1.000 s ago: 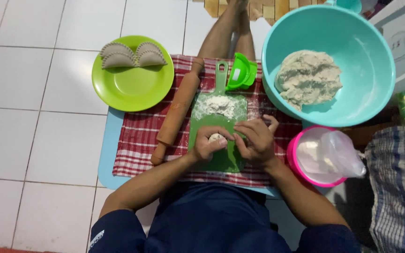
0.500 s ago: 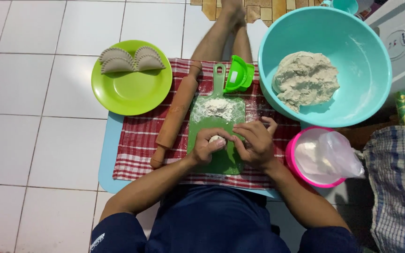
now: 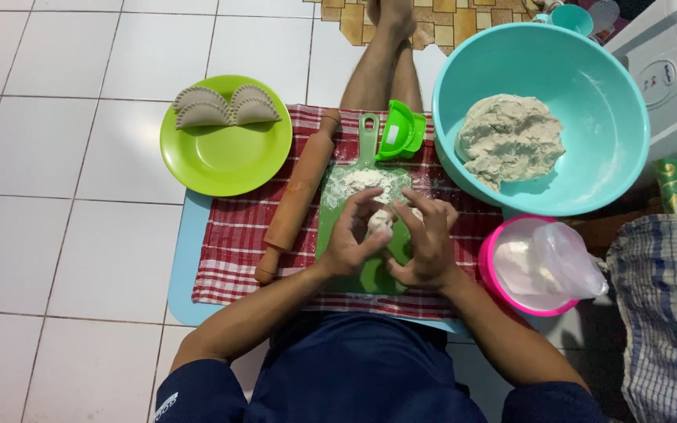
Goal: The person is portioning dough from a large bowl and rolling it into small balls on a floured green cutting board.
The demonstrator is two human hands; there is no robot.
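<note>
1. Both hands are meeting over the green cutting board (image 3: 370, 270), which is lying on a red checked cloth (image 3: 233, 251) on the floor, between the person's legs.
2. The left hand (image 3: 352, 239) is curling its fingers around a small lump of pale dough (image 3: 380, 222). Its grip is partly closed, thumb and fingers cupping the lump from the left.
3. The right hand (image 3: 430, 239) is pressing in from the other side, fingers bent over the same lump. Its grip is partly closed on it too, so the dough is sitting squeezed between the two hands, just above the board. Most of the lump is hidden, so I can't tell its shape.
4. There's a dusting of flour (image 3: 362, 182) sitting on the board's far half, just beyond the fingers.
5. A wooden rolling pin (image 3: 298, 197) is lying tilted on the cloth, just left of the board.
6. A small green folding mould (image 3: 401, 131) is resting near the board's handle, on the right.
7. Off to the left, a lime green plate (image 3: 225, 160) is holding two crimped half-moon pastries (image 3: 225, 107) side by side at its far rim.
8. On the right, a big turquoise bowl (image 3: 589, 94) is holding a large mass of dough (image 3: 508, 145).
9. Near the right forearm, a pink bowl (image 3: 503, 294) is sitting with a clear plastic bag (image 3: 562, 262) draped over it.
</note>
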